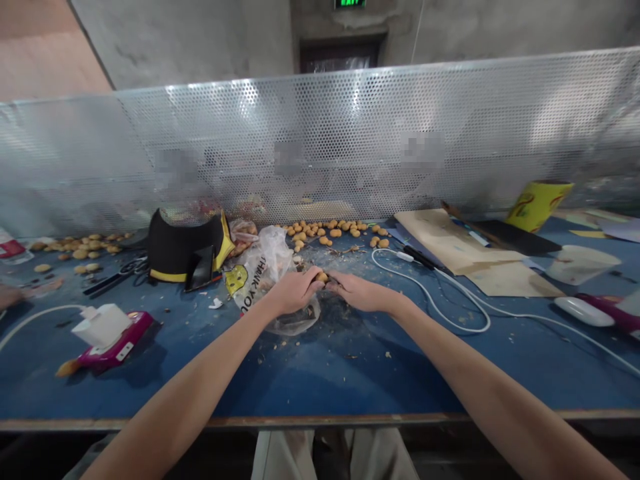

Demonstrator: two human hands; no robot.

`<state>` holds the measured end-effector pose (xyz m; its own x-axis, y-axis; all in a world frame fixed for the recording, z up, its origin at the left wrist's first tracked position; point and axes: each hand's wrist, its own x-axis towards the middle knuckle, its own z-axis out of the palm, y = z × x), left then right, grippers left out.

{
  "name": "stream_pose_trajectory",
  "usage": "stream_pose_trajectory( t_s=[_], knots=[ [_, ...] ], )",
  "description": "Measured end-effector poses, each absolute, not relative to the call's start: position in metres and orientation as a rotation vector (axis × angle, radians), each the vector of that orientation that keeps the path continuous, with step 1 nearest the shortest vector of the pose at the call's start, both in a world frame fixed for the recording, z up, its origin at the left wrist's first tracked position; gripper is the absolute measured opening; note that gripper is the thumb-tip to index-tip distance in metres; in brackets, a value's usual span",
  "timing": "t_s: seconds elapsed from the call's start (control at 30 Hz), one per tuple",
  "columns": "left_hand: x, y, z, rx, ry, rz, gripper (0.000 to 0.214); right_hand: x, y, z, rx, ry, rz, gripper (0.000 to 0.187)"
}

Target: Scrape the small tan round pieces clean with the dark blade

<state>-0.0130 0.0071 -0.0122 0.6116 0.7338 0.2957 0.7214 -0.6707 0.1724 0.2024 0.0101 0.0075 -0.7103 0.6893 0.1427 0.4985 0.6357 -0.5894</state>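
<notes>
Over the middle of the blue table, my left hand point(296, 292) is closed on a small tan, round fruit point(323, 277) that looks like a longan. My right hand point(361, 292) meets it from the other side, its fingers pinched at the same fruit. Its fingertips look dark and their details are blurred. Under and beside my left hand lies a crumpled clear plastic bag point(273, 250) with a yellow face and "THANK YOU" print. Several similar tan fruits point(336, 233) lie in a heap beyond my hands. Crumbs and bits of shell surround them.
At left are a black-and-yellow holder point(183, 250), a purple power strip point(117, 343) with a white plug, more fruits point(85, 247) and another person's hand point(9, 295). To the right lie a white cable point(430, 297), brown paper point(465, 247) and a yellow cup point(539, 205). Behind stands a perforated metal screen point(340, 133).
</notes>
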Motion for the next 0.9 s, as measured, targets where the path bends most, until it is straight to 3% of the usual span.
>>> stream_pose_trajectory(
  t_s=[0.9],
  knots=[
    [-0.008, 0.0, -0.007, 2.814, 1.503, 0.486, 0.037, 0.203, 0.017, -0.007, -0.995, -2.562, 0.486, 0.019]
  ],
)
